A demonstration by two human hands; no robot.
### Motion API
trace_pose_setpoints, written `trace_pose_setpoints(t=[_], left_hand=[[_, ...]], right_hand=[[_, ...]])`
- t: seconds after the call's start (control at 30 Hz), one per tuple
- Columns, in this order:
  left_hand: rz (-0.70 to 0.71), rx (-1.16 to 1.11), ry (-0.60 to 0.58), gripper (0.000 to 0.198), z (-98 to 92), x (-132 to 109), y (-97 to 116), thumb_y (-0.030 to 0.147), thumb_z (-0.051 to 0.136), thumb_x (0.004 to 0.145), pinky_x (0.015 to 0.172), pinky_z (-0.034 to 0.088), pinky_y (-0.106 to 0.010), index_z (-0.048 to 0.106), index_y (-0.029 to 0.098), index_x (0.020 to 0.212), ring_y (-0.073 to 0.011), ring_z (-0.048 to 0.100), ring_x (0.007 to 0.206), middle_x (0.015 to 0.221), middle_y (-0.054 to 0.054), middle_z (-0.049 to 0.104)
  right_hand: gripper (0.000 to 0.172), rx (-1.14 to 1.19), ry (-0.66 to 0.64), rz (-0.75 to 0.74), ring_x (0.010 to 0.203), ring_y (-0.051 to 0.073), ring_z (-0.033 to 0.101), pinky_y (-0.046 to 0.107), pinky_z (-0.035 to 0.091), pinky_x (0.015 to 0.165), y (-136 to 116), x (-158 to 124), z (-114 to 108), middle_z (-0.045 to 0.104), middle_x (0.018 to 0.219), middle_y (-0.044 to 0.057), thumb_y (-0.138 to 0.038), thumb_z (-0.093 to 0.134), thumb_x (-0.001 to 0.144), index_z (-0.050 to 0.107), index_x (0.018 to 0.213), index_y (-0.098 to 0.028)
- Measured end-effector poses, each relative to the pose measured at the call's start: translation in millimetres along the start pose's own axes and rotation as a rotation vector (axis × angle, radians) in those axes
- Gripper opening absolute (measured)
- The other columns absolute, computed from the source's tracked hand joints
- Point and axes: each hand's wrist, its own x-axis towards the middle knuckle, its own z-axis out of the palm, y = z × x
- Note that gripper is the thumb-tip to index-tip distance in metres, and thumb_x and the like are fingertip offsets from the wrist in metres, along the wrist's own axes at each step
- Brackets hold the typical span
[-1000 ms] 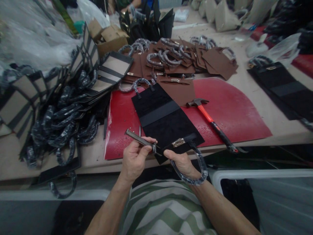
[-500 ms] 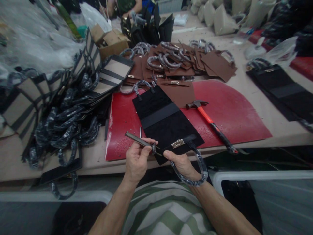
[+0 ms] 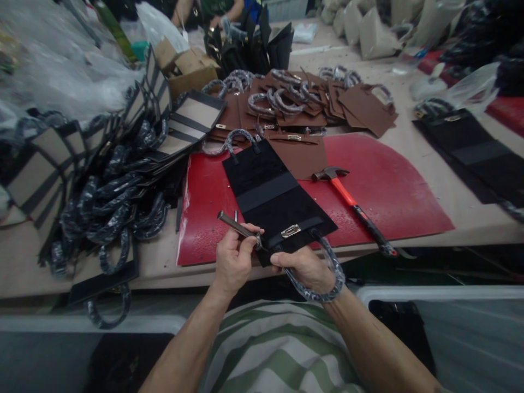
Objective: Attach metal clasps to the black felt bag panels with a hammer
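Note:
My left hand (image 3: 234, 261) is closed around a metal rod-shaped tool (image 3: 235, 222), which points up and to the left; its near end lies against the corner of a black bag panel. That flat black bag panel (image 3: 278, 180) has a smoother band across its middle and a plastic-wrapped handle at each end. My right hand (image 3: 306, 267) grips the panel's near edge, its arm through the near handle (image 3: 338, 273). Close to my fingers sits a gold-coloured metal clasp (image 3: 290, 231) on a strap. What lies under the right fingers is hidden.
A claw hammer (image 3: 347, 199) lies on the red mat (image 3: 393, 180), right of the panel. Brown bag panels (image 3: 364, 106) are piled behind, black ones (image 3: 110, 202) to the left. Another black panel (image 3: 470, 147) lies at right. A co-worker's arm (image 3: 233, 11) shows at the back.
The tool and my left hand have shifted slightly right, closer to the panel corner. The panel's near end and its clasp have lifted and moved a little left.

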Motion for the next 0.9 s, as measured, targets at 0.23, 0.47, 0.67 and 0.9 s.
trace_pose_setpoints(t=[0.23, 0.47, 0.67, 0.9], left_hand=[[-0.030, -0.067, 0.036, 0.016, 4.6, -5.6, -6.1, 0.027, 0.056, 0.093, 0.081, 0.056, -0.030, 0.063, 0.017, 0.103, -0.0186, 0.071, 0.090, 0.100, -0.008, 0.073], [-0.013, -0.160, 0.078, 0.018, 3.3, -2.4, 1.1, 0.031, 0.057, 0.094, 0.082, 0.058, -0.031, 0.061, 0.018, 0.105, -0.0196, 0.072, 0.093, 0.101, -0.007, 0.072], [-0.003, -0.162, 0.094, 0.017, 2.4, -2.3, 2.6, 0.032, 0.057, 0.094, 0.081, 0.058, -0.031, 0.061, 0.018, 0.104, -0.0198, 0.072, 0.093, 0.102, -0.007, 0.072], [0.049, -0.027, 0.090, 0.016, 4.5, -4.0, -2.1, 0.030, 0.056, 0.094, 0.084, 0.056, -0.032, 0.062, 0.019, 0.105, -0.0195, 0.070, 0.092, 0.104, -0.008, 0.071]], right_hand=[[0.022, -0.115, 0.040, 0.080, 0.049, 0.011, 0.057, 0.024, 0.045, 0.050, -2.4, -3.5, -2.0, 0.064, 0.059, -0.001, -0.031, 0.079, 0.062, 0.066, 0.070, -0.015], [0.026, -0.078, -0.014, 0.051, 0.055, 0.013, 0.057, 0.027, 0.045, 0.059, 0.5, -2.2, -6.7, 0.064, 0.055, 0.003, -0.037, 0.082, 0.061, 0.070, 0.058, -0.014], [0.024, -0.071, -0.039, 0.050, 0.058, 0.015, 0.059, 0.030, 0.050, 0.068, -2.5, -1.0, -4.4, 0.065, 0.055, 0.003, -0.037, 0.081, 0.062, 0.072, 0.054, -0.016], [0.025, -0.037, -0.028, 0.069, 0.054, 0.013, 0.058, 0.028, 0.051, 0.061, 2.5, 2.4, -5.2, 0.065, 0.054, 0.003, -0.036, 0.082, 0.062, 0.071, 0.057, -0.014]])
